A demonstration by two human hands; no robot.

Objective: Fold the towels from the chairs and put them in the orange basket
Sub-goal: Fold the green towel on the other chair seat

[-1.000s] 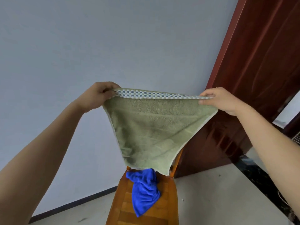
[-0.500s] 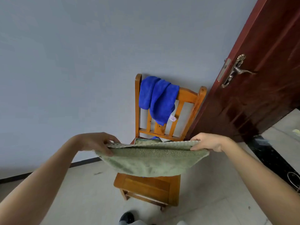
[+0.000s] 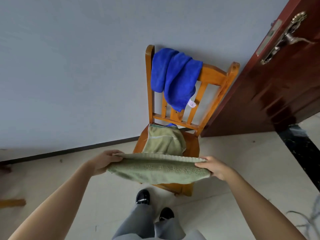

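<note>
I hold a green towel stretched out in front of me, low over the front of a wooden chair. My left hand grips its left end and my right hand grips its right end. The far part of the green towel lies on the chair seat. A blue towel hangs over the chair's backrest, with a white label at its lower tip. The orange basket is not in view.
The chair stands against a grey wall. A dark red door with a brass handle stands open at the right. My feet are on the pale tiled floor just before the chair. A wooden piece lies at far left.
The towel, held up high and hanging down a second ago, has come down low and flat over the chair seat. The view has tilted down, so the chair back and blue towel now show.
</note>
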